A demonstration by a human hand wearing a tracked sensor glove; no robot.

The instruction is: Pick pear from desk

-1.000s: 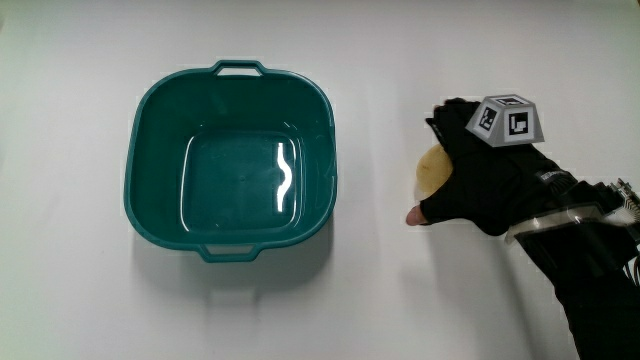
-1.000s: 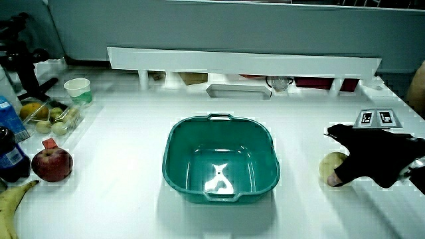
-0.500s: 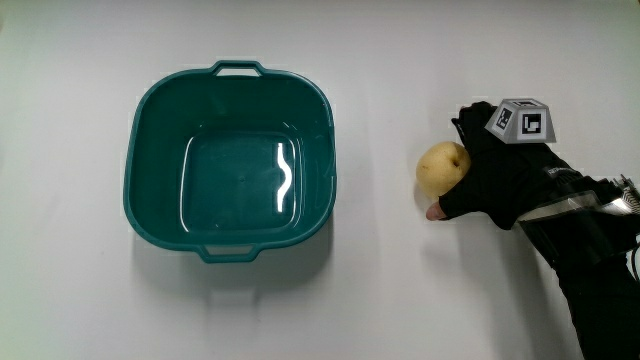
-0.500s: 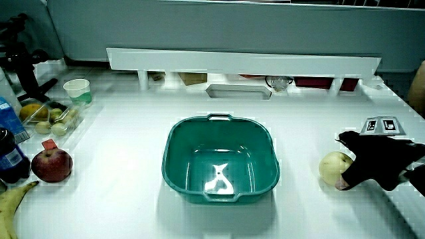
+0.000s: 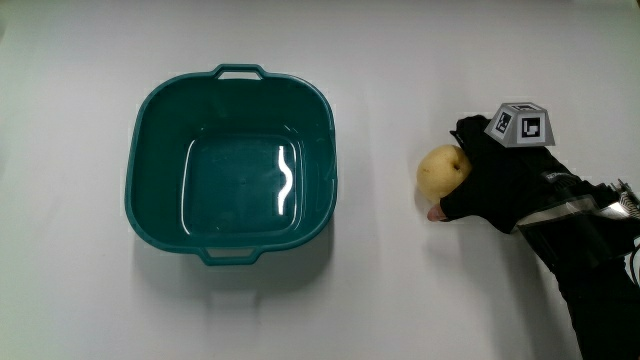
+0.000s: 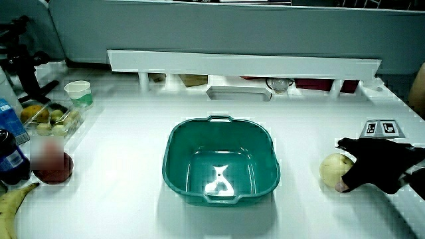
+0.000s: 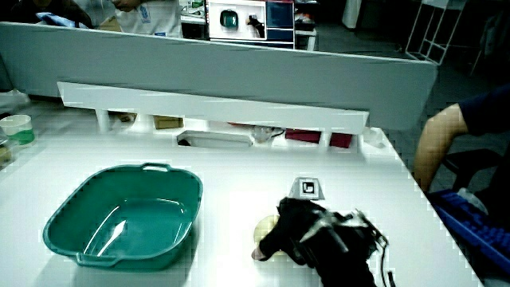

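The yellow pear (image 5: 441, 170) rests on the white table beside the teal basin (image 5: 135, 180), a short gap between them. The hand (image 5: 497, 183) is pressed against the pear on the side away from the basin. Its fingers curve over the pear and its thumb (image 5: 436, 213) lies at the pear's nearer side. In both side views the pear (image 6: 331, 170) (image 7: 262, 232) peeks out from the hand (image 6: 375, 171) (image 7: 307, 233) and still touches the table. The basin (image 6: 174, 143) (image 7: 60, 215) holds nothing.
At the table's edge away from the hand lie a red apple (image 6: 50, 162), a banana (image 6: 13, 199), a dark bottle (image 6: 10, 156), a clear box of fruit (image 6: 50, 118) and a paper cup (image 6: 78, 89). A small marker card (image 7: 307, 189) lies near the hand. A low partition (image 6: 239, 61) bounds the table.
The hand covered most of the pear a second ago and has since slid back away from the basin, showing more of the pear. The pear has stayed in place.
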